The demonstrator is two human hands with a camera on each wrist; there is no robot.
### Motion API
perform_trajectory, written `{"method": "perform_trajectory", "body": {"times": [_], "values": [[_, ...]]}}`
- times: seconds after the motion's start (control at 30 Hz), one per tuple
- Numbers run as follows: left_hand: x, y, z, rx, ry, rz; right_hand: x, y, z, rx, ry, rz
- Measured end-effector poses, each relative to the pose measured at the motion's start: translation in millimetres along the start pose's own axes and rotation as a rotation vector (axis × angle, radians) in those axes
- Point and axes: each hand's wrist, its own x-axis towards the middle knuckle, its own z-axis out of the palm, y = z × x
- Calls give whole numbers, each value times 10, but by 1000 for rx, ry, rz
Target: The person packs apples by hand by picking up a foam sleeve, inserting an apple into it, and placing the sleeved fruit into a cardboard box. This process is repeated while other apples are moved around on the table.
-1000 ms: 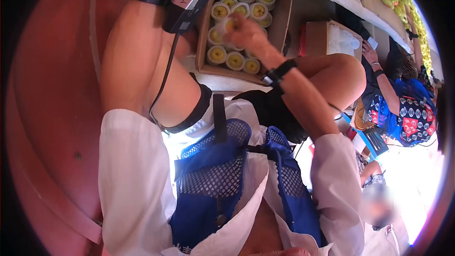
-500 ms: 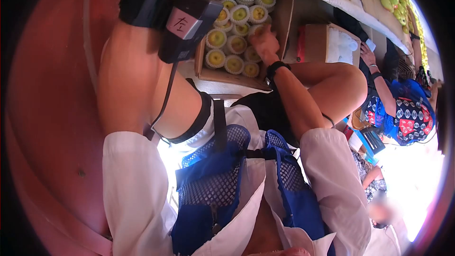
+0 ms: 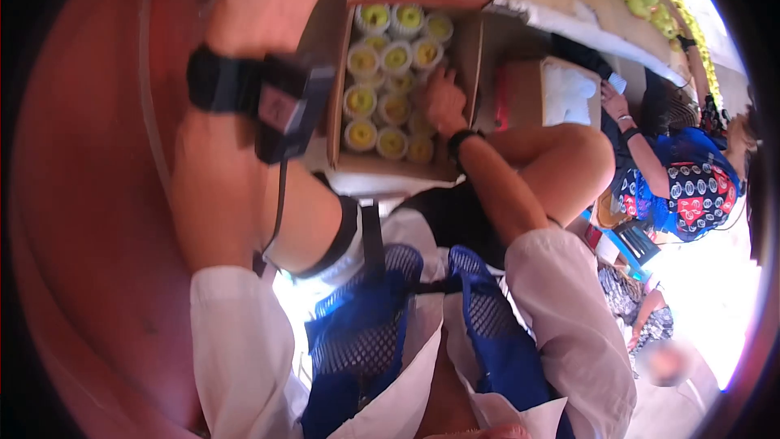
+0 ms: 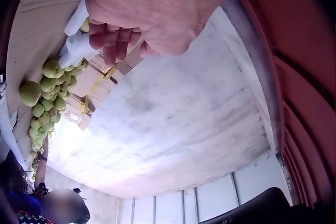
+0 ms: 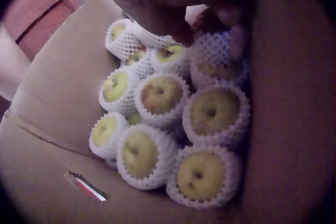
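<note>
In the head view, an open cardboard box (image 3: 335, 126) holds several rows of yellow-green, apple-like fruit (image 3: 392, 142) in white foam nets. My right hand (image 3: 445, 102) reaches into its right side. Close up in the right wrist view, my right fingers (image 5: 237, 43) curl around a foam-netted fruit (image 5: 212, 58) beside the cardboard wall. My left hand (image 4: 157, 11) is raised, its fingers bent loosely with nothing visible between them. White foam nets (image 4: 76, 48) lie just beyond those fingertips in the left wrist view.
Loose green fruit (image 4: 50, 95) is piled on a cardboard-covered surface above the box. A second carton (image 3: 520, 89) with white foam nets (image 3: 569, 93) stands right of it. Another person (image 3: 682, 187) in a blue patterned garment works farther right. A red wall (image 3: 89, 195) borders the left side.
My right hand has moved from the middle of the box to its right side and stays there. My left forearm has shifted left and back, bringing the hand into view. The head view has tilted up.
</note>
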Motion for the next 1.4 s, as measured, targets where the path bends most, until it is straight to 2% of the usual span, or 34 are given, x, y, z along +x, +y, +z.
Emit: {"method": "perform_trajectory", "body": {"times": [0.17,0.37,0.47,0.57,0.67,0.77,0.87,0.97,1.07,1.1,1.2,1.23,1.33,1.4], "values": [[22,175,-111,-53,40,40,-55,-111,-116,-10,35,33],[107,175,-310,-87,109,37,-85,-195,-365,59,-57,88],[125,257,-324,-101,120,72,-231,-486,-779,162,87,-81],[98,277,-318,-109,142,99,-377,-892,-1321,435,231,-193],[63,284,-317,-121,161,93,-288,-1169,-1781,613,443,-322],[20,261,-339,-116,140,111,-2,-1341,-2220,577,465,-337],[1,247,-300,-117,150,115,483,-1363,-2487,657,384,-309],[-46,236,-286,-135,144,124,1013,-1323,-2602,625,477,-276],[-74,220,-257,-146,150,125,1566,-1189,-2634,773,548,-254],[-79,214,-255,-152,161,122,1610,-1182,-2701,749,519,-175],[-132,217,-221,-165,158,130,1470,-1319,-2731,470,541,-191],[-143,225,-212,-167,157,136,1433,-1362,-2708,387,546,-261],[-241,228,-243,-172,150,163,1360,-1521,-2610,276,695,-299],[-313,238,-253,-166,140,183,1310,-1588,-2593,215,705,-377]]}}
